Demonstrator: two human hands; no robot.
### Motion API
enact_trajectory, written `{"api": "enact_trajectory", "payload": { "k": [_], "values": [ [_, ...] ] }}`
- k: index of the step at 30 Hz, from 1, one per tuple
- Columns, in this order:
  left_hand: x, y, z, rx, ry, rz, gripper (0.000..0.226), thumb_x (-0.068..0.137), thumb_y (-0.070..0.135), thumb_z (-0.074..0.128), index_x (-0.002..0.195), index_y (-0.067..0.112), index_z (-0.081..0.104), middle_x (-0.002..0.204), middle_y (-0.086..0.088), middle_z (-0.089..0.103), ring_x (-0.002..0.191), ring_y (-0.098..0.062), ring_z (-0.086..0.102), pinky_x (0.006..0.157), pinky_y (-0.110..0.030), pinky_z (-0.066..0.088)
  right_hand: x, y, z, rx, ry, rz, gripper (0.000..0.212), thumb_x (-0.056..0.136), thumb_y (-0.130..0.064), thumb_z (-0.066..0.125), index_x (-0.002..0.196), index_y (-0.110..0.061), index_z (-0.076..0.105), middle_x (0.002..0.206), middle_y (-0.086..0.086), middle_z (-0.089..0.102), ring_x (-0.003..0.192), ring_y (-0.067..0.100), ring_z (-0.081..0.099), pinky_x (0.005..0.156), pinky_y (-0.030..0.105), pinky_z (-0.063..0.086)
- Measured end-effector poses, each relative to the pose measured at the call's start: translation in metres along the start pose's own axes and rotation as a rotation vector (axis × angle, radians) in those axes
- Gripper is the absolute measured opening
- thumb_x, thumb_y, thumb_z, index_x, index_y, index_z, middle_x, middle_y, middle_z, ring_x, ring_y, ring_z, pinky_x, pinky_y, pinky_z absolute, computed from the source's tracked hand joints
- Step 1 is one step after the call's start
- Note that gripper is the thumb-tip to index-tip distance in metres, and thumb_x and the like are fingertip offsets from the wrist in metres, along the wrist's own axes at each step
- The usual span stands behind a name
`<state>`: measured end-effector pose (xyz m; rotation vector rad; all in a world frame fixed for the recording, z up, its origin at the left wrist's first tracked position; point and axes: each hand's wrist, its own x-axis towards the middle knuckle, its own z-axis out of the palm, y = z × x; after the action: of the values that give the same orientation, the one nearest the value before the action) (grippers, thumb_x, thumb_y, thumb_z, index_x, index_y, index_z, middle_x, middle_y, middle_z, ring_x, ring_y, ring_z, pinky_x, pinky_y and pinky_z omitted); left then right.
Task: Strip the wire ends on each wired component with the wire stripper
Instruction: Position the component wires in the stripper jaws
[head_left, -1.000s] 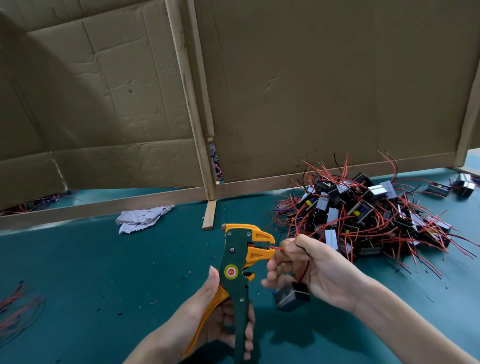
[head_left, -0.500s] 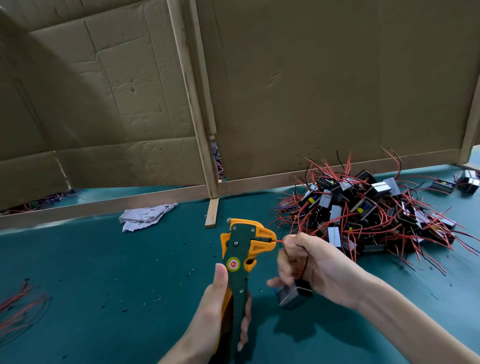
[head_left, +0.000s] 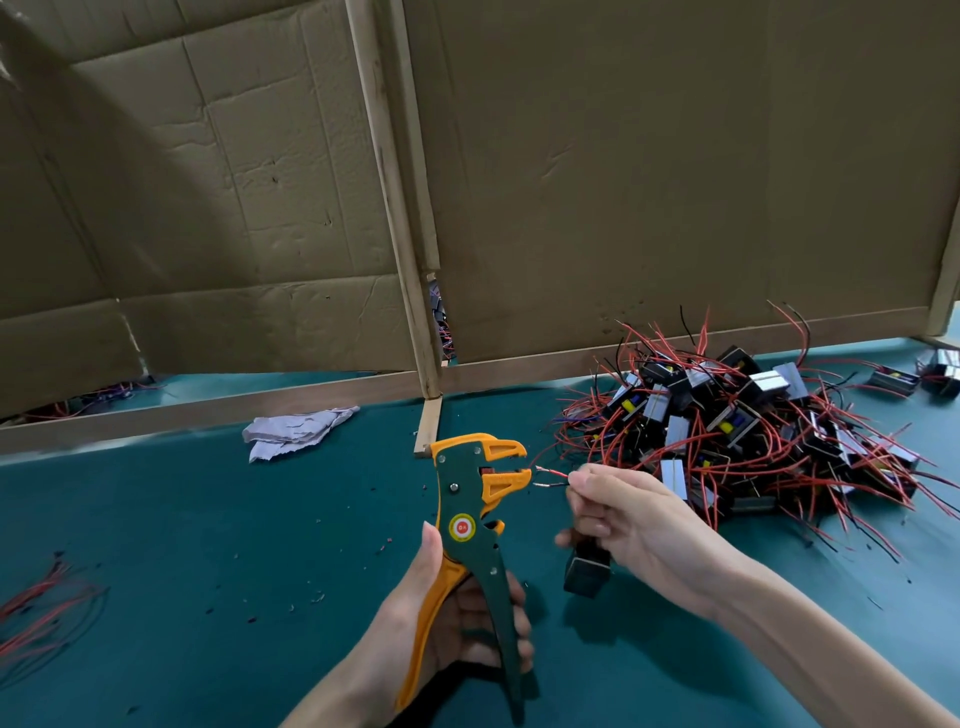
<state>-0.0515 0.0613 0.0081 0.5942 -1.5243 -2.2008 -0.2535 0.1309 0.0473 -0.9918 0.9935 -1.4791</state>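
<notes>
My left hand (head_left: 447, 623) grips the handles of a green and orange wire stripper (head_left: 475, 525), held upright with its jaws apart and pointing right. My right hand (head_left: 628, 525) pinches the red wires (head_left: 550, 478) of a small black wired component (head_left: 587, 571) that hangs below the fingers. The wire tips show bare metal and sit just right of the jaws, apart from them. A large pile of wired components (head_left: 748, 431) with red and black leads lies on the green table behind my right hand.
Cardboard panels on wooden frames (head_left: 395, 208) wall off the back of the green table (head_left: 208, 545). A crumpled grey cloth (head_left: 296, 431) lies at the back left. Loose red wires (head_left: 41, 613) rest at the left edge. Two more components (head_left: 919, 376) sit far right. Insulation bits dot the table.
The stripper handles were squeezed with the wire in the jaws, then released; the jaws are now apart. My right hand has pulled the wires out to the right, tips bare.
</notes>
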Motion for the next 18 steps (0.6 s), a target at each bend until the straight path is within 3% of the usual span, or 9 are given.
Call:
{"api": "enact_trajectory", "payload": {
  "k": [4, 11, 18],
  "values": [
    [-0.0006, -0.0007, 0.0027, -0.015, -0.017, -0.008, 0.094, 0.048, 0.079, 0.071, 0.091, -0.004, 0.069, 0.087, -0.028, 0.063, 0.078, -0.038, 0.065, 0.073, -0.044, 0.053, 0.0005, 0.0021, 0.0007, 0.011, 0.064, -0.058, 0.022, 0.078, -0.023, 0.059, 0.06, -0.012, 0.055, 0.065, 0.003, 0.034, 0.055, 0.012, 0.028, 0.067, 0.028, 0.052],
    [-0.0003, -0.0026, 0.0037, 0.042, -0.018, -0.01, 0.091, 0.05, 0.082, 0.067, 0.09, 0.001, 0.071, 0.087, -0.024, 0.066, 0.08, -0.036, 0.066, 0.078, -0.044, 0.054, 0.0021, 0.0036, -0.002, -0.015, 0.116, -0.101, 0.023, 0.076, -0.025, 0.063, 0.057, -0.013, 0.062, 0.062, 0.001, 0.039, 0.052, 0.01, 0.032, 0.065, 0.028, 0.048],
    [0.0025, -0.0059, 0.0044, 0.101, -0.032, -0.033, 0.092, 0.048, 0.087, 0.063, 0.088, 0.005, 0.073, 0.088, -0.021, 0.068, 0.082, -0.035, 0.067, 0.084, -0.045, 0.051, -0.0028, 0.0053, 0.0016, -0.026, 0.053, -0.051, 0.023, 0.079, -0.025, 0.059, 0.06, -0.013, 0.052, 0.062, 0.007, 0.046, 0.058, 0.018, 0.043, 0.066, 0.03, 0.046]
  ]
}}
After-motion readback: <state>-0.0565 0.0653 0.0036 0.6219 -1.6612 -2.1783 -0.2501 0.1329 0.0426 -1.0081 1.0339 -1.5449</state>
